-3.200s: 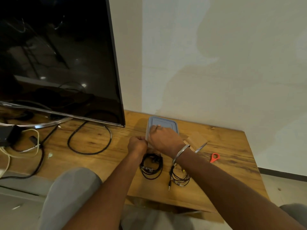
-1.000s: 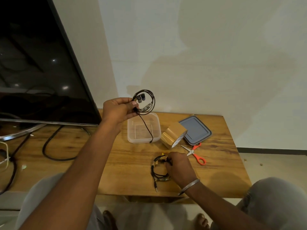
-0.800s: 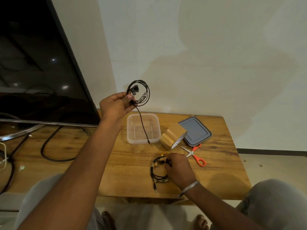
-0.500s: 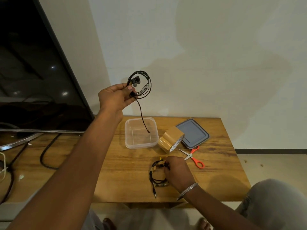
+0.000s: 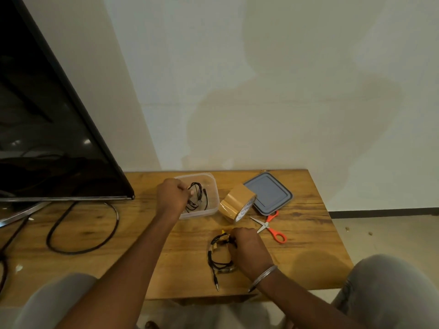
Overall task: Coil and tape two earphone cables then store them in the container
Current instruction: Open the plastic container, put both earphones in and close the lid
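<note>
As the left hand point(image 5: 172, 198) grips the first coil point(image 5: 197, 198) inside the container point(image 5: 200, 213), the right hand point(image 5: 249, 248) pinches the second coil point(image 5: 219, 256) on the bench point(image 5: 308, 245), with the container near, ahead and to its left.

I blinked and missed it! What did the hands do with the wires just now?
The left hand lowered its coiled earphone cable from up in the air into the clear container, fingers still pinching it. The right hand stayed gripping the second coil on the table. Tape roll, lid and scissors have not moved.
</note>
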Demonstrator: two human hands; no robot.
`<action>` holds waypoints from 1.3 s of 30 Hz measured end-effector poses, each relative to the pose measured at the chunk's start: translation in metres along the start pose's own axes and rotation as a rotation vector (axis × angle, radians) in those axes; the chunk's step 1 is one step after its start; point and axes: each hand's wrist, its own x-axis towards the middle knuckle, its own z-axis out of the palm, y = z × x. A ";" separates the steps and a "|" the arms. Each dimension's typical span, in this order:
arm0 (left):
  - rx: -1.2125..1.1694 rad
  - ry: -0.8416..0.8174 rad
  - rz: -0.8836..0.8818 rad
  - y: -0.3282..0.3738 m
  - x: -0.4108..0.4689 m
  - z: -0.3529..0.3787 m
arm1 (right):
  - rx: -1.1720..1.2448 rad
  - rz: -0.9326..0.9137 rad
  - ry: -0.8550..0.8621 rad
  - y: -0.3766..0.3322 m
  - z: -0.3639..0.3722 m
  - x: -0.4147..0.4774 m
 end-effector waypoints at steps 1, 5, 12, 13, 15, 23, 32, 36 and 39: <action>0.064 -0.016 0.027 -0.002 0.001 0.001 | 0.002 -0.005 0.001 0.000 0.000 0.000; 0.325 -0.072 0.101 -0.007 -0.001 0.002 | 0.007 -0.023 -0.007 0.000 -0.001 -0.001; 0.670 -0.184 0.196 -0.009 -0.006 -0.001 | 0.046 -0.095 -0.030 -0.014 -0.013 -0.010; 0.691 -0.190 0.191 -0.008 -0.006 -0.002 | 0.055 -0.109 -0.038 -0.019 -0.017 -0.012; 0.690 -0.198 0.181 -0.005 -0.007 -0.005 | 0.071 -0.134 -0.048 -0.029 -0.028 -0.015; 0.474 -0.294 0.119 -0.002 -0.002 -0.016 | 0.307 -0.144 0.054 -0.085 -0.109 0.008; 0.272 -0.185 0.051 -0.006 -0.007 -0.025 | 0.193 -0.112 0.066 -0.119 -0.086 0.115; 0.319 -0.306 0.091 -0.008 -0.001 -0.034 | 0.003 -0.038 -0.045 -0.116 -0.055 0.141; 0.340 -0.362 0.089 -0.011 0.000 -0.043 | -0.068 -0.023 -0.096 -0.110 -0.041 0.150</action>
